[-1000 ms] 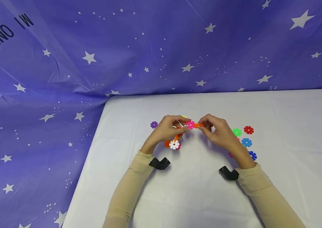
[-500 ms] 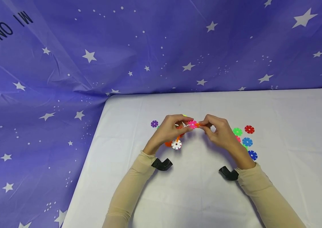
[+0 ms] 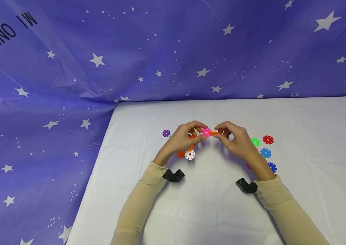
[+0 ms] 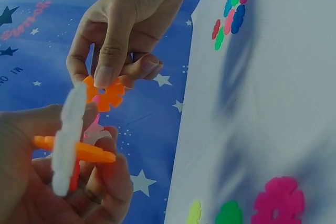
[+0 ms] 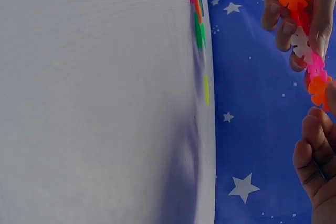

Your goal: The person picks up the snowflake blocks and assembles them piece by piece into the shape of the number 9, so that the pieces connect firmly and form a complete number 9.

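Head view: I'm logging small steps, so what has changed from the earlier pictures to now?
Since half a second ago, the right hand has spread slightly, leaving more of the orange disc in sight; whether it has let go is unclear. The left hand still holds the chain of discs, and the loose discs look unmoved.

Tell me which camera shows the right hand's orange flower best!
The left wrist view: the orange flower shows its broad face, partly under fingertips. The head view shows it edge-on; the right wrist view, partly hidden.
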`<move>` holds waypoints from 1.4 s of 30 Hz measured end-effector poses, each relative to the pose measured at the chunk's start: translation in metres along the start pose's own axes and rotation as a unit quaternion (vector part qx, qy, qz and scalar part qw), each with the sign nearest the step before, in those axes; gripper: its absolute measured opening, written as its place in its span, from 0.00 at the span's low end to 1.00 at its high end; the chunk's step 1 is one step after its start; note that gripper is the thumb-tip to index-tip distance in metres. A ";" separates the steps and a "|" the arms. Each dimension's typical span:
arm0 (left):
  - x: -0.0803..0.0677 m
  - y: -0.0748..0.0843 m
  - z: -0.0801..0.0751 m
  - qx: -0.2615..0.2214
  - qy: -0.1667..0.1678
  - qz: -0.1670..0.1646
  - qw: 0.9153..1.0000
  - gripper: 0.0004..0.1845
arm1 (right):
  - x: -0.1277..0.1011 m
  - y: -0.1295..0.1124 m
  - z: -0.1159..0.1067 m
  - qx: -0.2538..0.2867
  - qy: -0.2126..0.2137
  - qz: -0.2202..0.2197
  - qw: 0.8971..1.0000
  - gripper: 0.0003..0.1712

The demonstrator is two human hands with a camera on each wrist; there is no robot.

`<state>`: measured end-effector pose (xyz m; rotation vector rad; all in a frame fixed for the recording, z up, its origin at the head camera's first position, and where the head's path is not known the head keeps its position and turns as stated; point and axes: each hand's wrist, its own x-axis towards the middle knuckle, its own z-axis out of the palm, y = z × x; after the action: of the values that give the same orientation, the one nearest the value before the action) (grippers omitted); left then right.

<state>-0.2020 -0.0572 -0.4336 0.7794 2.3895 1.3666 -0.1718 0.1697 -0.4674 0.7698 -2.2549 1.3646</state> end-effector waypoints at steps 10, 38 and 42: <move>-0.001 -0.002 -0.003 -0.032 -0.029 -0.003 0.999 0.20 | 0.000 0.002 -0.002 0.004 0.014 -0.001 1.000 0.17; -0.004 -0.071 -0.056 0.204 -0.027 -0.072 0.976 0.25 | 0.001 0.007 -0.016 -0.007 0.048 0.000 0.999 0.13; -0.002 -0.074 -0.048 0.213 -0.022 -0.083 0.973 0.22 | 0.002 0.006 -0.014 -0.004 0.040 0.001 0.999 0.12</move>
<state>-0.2472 -0.1230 -0.4727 0.6788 2.6785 0.7726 -0.1760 0.1837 -0.4643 0.6973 -2.1984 1.3627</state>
